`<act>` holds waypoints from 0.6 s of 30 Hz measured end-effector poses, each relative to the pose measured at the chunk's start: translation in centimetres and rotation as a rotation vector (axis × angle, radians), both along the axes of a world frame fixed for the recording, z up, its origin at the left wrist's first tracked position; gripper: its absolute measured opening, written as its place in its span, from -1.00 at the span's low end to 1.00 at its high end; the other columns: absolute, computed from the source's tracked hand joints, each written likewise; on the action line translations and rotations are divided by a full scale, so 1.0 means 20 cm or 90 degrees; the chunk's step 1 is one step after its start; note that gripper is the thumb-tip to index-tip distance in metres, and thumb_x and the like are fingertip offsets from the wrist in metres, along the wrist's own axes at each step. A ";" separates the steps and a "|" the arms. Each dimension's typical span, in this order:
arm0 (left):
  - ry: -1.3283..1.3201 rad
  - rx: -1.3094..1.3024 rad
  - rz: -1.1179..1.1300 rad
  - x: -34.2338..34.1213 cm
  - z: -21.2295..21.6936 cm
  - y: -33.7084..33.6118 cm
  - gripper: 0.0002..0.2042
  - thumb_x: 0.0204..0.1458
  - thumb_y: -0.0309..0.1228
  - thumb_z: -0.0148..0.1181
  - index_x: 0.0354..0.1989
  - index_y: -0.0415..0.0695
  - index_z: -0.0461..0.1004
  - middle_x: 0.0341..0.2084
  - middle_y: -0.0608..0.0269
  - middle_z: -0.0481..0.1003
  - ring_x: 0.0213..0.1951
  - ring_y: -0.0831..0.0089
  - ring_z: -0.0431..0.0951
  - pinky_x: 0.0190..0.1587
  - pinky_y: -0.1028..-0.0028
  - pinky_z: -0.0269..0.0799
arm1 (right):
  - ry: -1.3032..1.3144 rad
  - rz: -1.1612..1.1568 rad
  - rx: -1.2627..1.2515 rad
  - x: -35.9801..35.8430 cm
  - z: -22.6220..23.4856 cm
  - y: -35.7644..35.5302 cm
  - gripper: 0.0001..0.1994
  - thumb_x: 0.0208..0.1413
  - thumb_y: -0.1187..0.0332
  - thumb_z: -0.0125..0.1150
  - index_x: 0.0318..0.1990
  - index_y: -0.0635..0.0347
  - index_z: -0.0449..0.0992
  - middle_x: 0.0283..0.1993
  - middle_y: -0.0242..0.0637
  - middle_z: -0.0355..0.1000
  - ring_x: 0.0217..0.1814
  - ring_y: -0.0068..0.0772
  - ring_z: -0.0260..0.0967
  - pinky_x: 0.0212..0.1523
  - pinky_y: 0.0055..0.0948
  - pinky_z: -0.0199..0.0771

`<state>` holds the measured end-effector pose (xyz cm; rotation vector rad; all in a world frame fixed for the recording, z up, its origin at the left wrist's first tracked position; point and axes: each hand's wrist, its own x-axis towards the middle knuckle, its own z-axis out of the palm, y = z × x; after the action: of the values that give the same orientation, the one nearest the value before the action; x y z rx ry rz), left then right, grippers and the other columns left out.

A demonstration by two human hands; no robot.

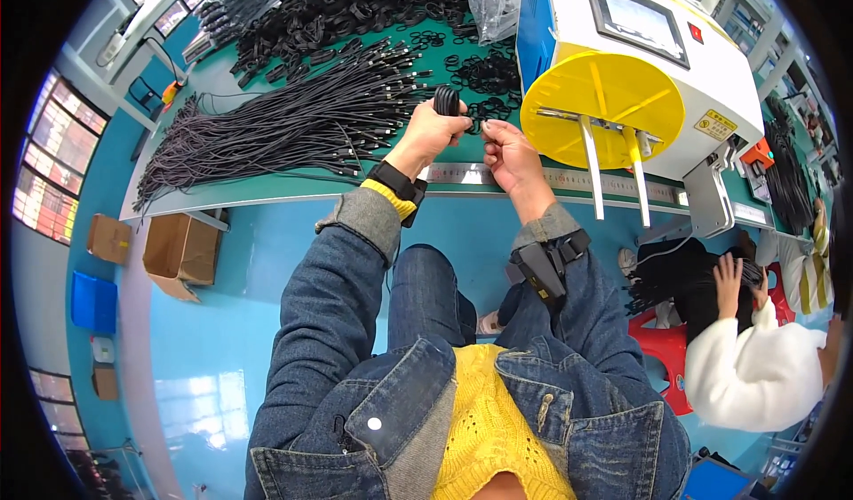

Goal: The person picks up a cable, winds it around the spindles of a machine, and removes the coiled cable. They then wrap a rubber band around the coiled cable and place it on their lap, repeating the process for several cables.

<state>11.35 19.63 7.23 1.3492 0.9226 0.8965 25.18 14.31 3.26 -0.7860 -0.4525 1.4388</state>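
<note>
My left hand [427,133] is closed around a coil of black cable [447,101], held upright above the green table. Just right of it, my right hand [512,158] has its thumb and fingers pinched together at the edge of the coil. What sits in that pinch is too small to make out. Small black rings [490,72] lie loose behind both hands. To the left spreads a big bundle of straight black cables [267,127], their plug ends pointing toward my hands. A metal ruler [462,174] runs along the table's front edge, below my hands.
At right stands a white winding machine [702,91] with a yellow disc [613,100], two prongs jutting toward me. Coiled black cables [338,20] pile up at the back. A co-worker in a white top [755,367] handles black cables at lower right. A cardboard box [184,249] sits lower left.
</note>
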 end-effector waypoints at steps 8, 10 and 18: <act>0.201 0.048 -0.010 -0.08 -0.08 0.11 -0.82 -0.19 -0.51 0.22 -0.38 -0.12 0.38 -0.59 0.40 0.39 -0.59 0.61 0.36 -0.57 0.59 0.29 | 0.078 -0.092 -0.007 0.01 -0.01 -0.02 -0.92 -0.04 0.47 0.15 -0.38 0.17 0.38 -0.55 -0.46 0.26 -0.61 -0.67 0.12 -0.66 -0.69 0.13; 0.236 0.113 -0.005 -0.08 -0.07 0.10 -0.83 -0.17 -0.51 0.21 -0.37 -0.12 0.38 -0.56 0.39 0.41 -0.57 0.61 0.38 -0.56 0.58 0.30 | 0.066 -0.080 -0.013 0.01 0.00 -0.04 -0.91 -0.03 0.46 0.15 -0.36 0.18 0.38 -0.54 -0.45 0.25 -0.60 -0.67 0.13 -0.65 -0.69 0.13; -0.191 -0.153 -0.045 -0.11 0.01 -0.01 -0.83 -0.09 -0.47 0.18 -0.31 -0.10 0.38 -0.41 0.32 0.46 -0.43 0.56 0.43 -0.46 0.57 0.36 | 0.016 0.031 -0.009 0.01 0.02 -0.18 -0.91 0.00 0.43 0.14 -0.34 0.18 0.39 -0.52 -0.46 0.26 -0.58 -0.67 0.14 -0.64 -0.69 0.12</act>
<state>9.14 19.44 7.35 1.0036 0.7208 0.8753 25.46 10.61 3.63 -0.7711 -0.4453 1.4964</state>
